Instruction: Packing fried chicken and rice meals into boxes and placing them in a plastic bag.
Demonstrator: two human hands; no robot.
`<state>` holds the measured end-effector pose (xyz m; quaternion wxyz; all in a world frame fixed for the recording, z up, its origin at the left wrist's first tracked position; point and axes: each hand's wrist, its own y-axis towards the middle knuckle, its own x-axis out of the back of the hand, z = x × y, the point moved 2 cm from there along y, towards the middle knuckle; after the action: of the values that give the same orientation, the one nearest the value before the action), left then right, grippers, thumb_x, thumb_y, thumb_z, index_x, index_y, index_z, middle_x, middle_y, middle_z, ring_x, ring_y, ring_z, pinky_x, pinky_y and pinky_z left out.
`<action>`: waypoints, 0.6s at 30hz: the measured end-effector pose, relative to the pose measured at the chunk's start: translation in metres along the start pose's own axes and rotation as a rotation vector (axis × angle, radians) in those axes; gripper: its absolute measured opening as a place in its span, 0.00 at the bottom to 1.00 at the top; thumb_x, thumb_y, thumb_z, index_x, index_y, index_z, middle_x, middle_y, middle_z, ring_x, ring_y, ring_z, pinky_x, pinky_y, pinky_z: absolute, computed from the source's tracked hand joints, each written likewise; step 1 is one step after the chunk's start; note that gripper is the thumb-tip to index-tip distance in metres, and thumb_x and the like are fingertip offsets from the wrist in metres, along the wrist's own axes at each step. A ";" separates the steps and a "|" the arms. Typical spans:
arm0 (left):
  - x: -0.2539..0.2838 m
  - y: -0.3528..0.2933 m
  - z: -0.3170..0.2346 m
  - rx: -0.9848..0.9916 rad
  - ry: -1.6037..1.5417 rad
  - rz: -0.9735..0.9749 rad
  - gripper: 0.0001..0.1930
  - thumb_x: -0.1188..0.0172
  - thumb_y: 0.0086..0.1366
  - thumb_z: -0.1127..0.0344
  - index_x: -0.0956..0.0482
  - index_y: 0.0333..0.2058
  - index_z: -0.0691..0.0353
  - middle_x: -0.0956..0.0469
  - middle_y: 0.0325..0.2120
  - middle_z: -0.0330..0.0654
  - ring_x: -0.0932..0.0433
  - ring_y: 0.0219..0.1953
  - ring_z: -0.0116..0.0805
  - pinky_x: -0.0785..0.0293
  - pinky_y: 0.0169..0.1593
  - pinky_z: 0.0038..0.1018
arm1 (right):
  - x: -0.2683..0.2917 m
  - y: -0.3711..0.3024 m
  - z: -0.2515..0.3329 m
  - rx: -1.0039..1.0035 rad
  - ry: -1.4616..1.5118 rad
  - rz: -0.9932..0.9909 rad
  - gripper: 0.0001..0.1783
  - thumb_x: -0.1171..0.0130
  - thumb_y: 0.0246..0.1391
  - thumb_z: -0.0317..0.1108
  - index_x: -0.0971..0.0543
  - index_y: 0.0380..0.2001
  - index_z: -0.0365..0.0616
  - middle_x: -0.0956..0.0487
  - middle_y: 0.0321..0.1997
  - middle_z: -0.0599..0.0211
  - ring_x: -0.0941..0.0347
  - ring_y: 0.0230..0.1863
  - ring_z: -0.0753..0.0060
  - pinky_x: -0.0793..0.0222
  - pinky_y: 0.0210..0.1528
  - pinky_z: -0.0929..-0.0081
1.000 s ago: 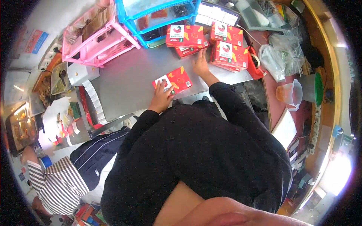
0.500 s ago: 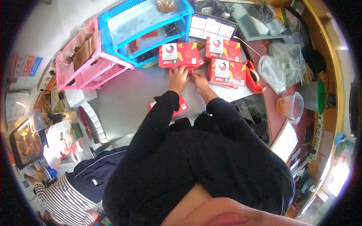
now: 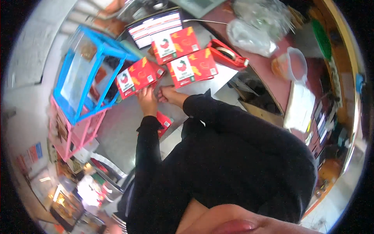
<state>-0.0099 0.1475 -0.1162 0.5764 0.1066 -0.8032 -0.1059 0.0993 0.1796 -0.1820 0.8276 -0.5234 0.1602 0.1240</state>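
At the near edge of a red box (image 3: 145, 74) with a white label panel, my left hand (image 3: 147, 102) has its fingers bent against the cardboard. A second red edge shows just under that box. Close beside it, my right hand (image 3: 170, 96) is closed near the box's right corner; what its fingers hold is hidden. Two more red boxes, a farther one (image 3: 183, 43) and a nearer one (image 3: 202, 64), lie to the right. Another red box (image 3: 165, 122) sits nearer me, partly covered by my left forearm.
A red tape dispenser (image 3: 230, 58) stands right of the boxes, with a lit screen (image 3: 156, 29) behind them. Blue (image 3: 64, 93) and pink tiered racks (image 3: 78, 136) stand at left. Plastic bags (image 3: 249, 39) and a clear jug (image 3: 292, 66) are on the reddish surface at right.
The whole view has turned, so the boxes, screen and racks appear shifted left and tilted. Both hands stay at the near side of the same red box.
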 end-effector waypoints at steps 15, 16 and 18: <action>-0.010 -0.001 -0.107 0.700 -1.080 0.096 0.19 0.46 0.63 0.55 0.31 0.46 0.64 0.28 0.46 0.42 0.30 0.48 0.31 0.35 0.49 0.31 | 0.212 -0.094 0.086 0.760 -0.237 -0.156 0.33 0.56 0.59 0.56 0.37 0.58 0.43 0.31 0.55 0.59 0.36 0.57 0.69 0.39 0.56 0.70; -0.020 0.006 -0.115 0.875 -1.281 0.105 0.21 0.47 0.64 0.54 0.33 0.48 0.63 0.29 0.49 0.41 0.32 0.51 0.29 0.36 0.50 0.30 | 0.193 -0.090 0.090 0.749 -0.122 -0.030 0.35 0.56 0.59 0.55 0.44 0.62 0.43 0.36 0.59 0.60 0.40 0.60 0.67 0.43 0.59 0.70; -0.027 0.010 -0.105 0.918 -1.313 0.121 0.21 0.47 0.64 0.53 0.33 0.49 0.62 0.29 0.48 0.41 0.33 0.51 0.30 0.37 0.51 0.30 | 0.169 -0.099 0.090 0.721 -0.007 0.130 0.39 0.56 0.59 0.55 0.51 0.65 0.43 0.40 0.63 0.61 0.44 0.62 0.66 0.48 0.63 0.70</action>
<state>0.0975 0.1597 -0.1049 -0.1101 0.2053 -0.9460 0.2254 0.3037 0.2258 -0.1305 0.9499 -0.1861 0.2238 0.1138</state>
